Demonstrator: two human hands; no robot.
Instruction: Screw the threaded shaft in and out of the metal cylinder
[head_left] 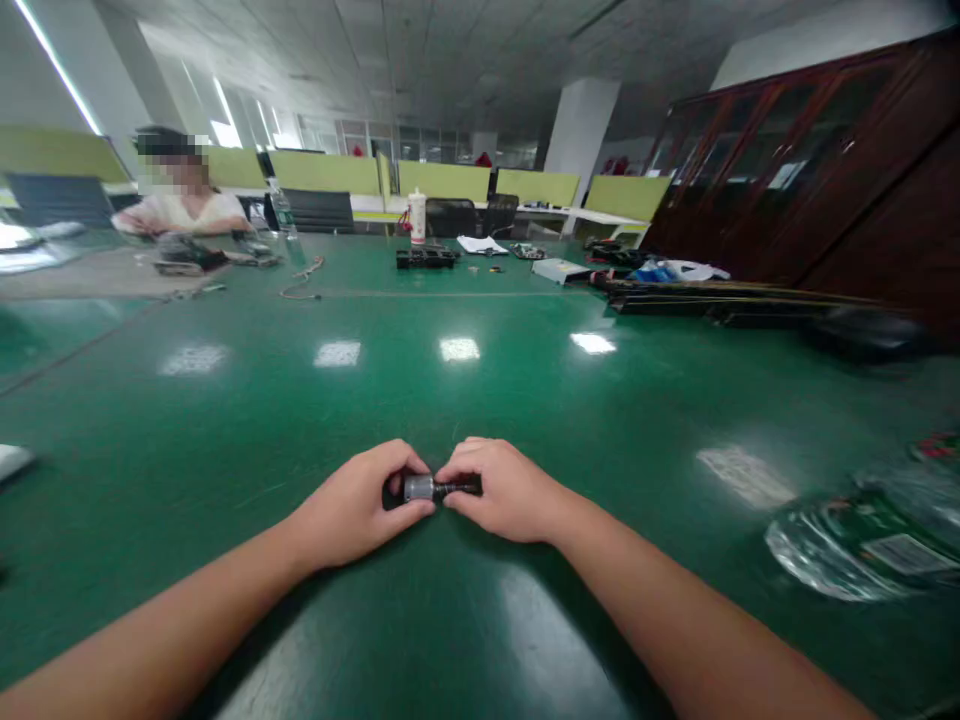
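A small silver cylinder, which looks like a small motor (420,488), lies sideways between my two hands just above or on the green table (420,400). From its right end runs a thin dark ridged shaft (450,489). My left hand (365,508) is closed around the cylinder, thumb below and fingers above. My right hand (501,490) pinches the dark shaft side, its fingertips close to the left hand's. The outer ends of the piece are partly hidden by the fingers, and I cannot tell whether the two parts are joined.
A clear plastic bottle (870,540) lies at the right. Toward the back stand a white cup (417,218), a black device (427,258) and a water bottle (282,212). Long dark strips (720,298) lie far right. Another person (187,205) sits at the far left.
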